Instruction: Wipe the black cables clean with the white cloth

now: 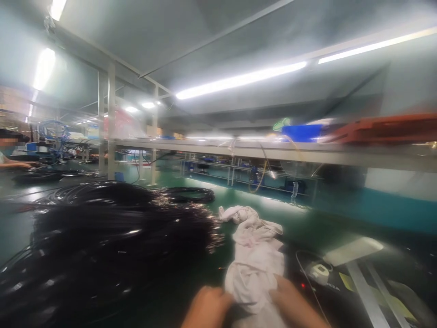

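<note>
A crumpled pale pink cloth (254, 255) lies on the green bench in front of me. My left hand (206, 307) grips its lower left edge at the bottom of the view. My right hand (293, 305) holds its lower right edge. A large heap of coiled black cables (102, 241) sits just left of the cloth, touching it. The picture is blurred by motion.
A shelf (273, 150) runs across above the bench, carrying a blue bin (302, 133) and an orange tray (385, 127). A dark device with a small light-coloured part (319, 271) lies to the right. Another person's arm (15, 165) rests at the far left.
</note>
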`<state>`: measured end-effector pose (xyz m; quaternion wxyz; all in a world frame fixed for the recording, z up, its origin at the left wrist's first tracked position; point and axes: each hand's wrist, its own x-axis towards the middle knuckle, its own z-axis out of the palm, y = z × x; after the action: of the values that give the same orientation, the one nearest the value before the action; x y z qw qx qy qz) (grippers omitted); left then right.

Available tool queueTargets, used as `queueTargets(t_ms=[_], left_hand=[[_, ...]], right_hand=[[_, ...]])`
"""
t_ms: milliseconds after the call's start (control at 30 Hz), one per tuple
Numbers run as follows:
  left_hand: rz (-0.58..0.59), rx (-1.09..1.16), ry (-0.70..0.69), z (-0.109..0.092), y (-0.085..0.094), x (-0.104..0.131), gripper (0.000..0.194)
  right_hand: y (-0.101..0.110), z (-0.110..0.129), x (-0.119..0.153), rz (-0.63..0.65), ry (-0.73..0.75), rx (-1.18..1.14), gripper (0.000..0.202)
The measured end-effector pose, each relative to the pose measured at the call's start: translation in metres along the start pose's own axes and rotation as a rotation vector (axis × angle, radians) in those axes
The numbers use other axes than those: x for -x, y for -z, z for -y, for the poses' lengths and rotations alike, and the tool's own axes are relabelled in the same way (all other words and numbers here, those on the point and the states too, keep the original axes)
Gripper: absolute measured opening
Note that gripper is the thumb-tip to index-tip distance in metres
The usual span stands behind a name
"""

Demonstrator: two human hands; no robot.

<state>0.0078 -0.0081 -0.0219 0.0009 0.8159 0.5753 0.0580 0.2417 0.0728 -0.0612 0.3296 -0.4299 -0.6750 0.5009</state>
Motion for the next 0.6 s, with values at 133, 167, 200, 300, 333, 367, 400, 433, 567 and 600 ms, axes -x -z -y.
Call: queueTargets(t_ms=[133, 167, 200, 300, 333, 367, 400, 433, 567, 600], left_hand=[[-0.007, 0.015, 0.014, -0.001, 0.002, 0.000, 0.030], [-0.010, 0.014, 0.014, -0.002, 0.002, 0.001, 0.029], [-0.009, 0.012, 0.014, -0.002, 0.002, 0.001, 0.029], [0.003, 0.002, 0.018, -0.004, 0.003, 0.001, 0.028], [0.008, 0.002, 0.025, -0.004, 0.003, 0.001, 0.029], [0.010, 0.005, 0.035, -0.004, 0.003, 0.001, 0.029], [0.012, 0.008, 0.044, -0.003, 0.003, 0.000, 0.030], [0.014, 0.012, 0.050, -0.002, 0.003, 0.000, 0.031], [0.075, 0.016, 0.052, -0.004, 0.008, -0.001, 0.030], [0.092, 0.023, 0.067, -0.005, 0.012, -0.001, 0.030]], right_hand=[[-0.005, 0.000, 0.003, -0.036, -0.013, 0.008, 0.010], [-0.006, -0.001, 0.003, -0.051, -0.011, 0.018, 0.010], [-0.007, -0.001, 0.003, -0.075, -0.006, 0.030, 0.009], [-0.010, -0.005, 0.000, -0.167, 0.020, 0.077, 0.006], [-0.011, -0.007, -0.002, -0.186, 0.024, 0.090, 0.006], [-0.011, -0.009, -0.003, -0.192, 0.024, 0.099, 0.006], [-0.011, -0.011, -0.004, -0.187, 0.022, 0.103, 0.007], [-0.011, -0.012, -0.005, -0.178, 0.020, 0.103, 0.008], [-0.010, -0.014, -0.007, -0.232, 0.010, 0.107, 0.015], [-0.010, -0.013, -0.007, -0.268, -0.001, 0.108, 0.017]])
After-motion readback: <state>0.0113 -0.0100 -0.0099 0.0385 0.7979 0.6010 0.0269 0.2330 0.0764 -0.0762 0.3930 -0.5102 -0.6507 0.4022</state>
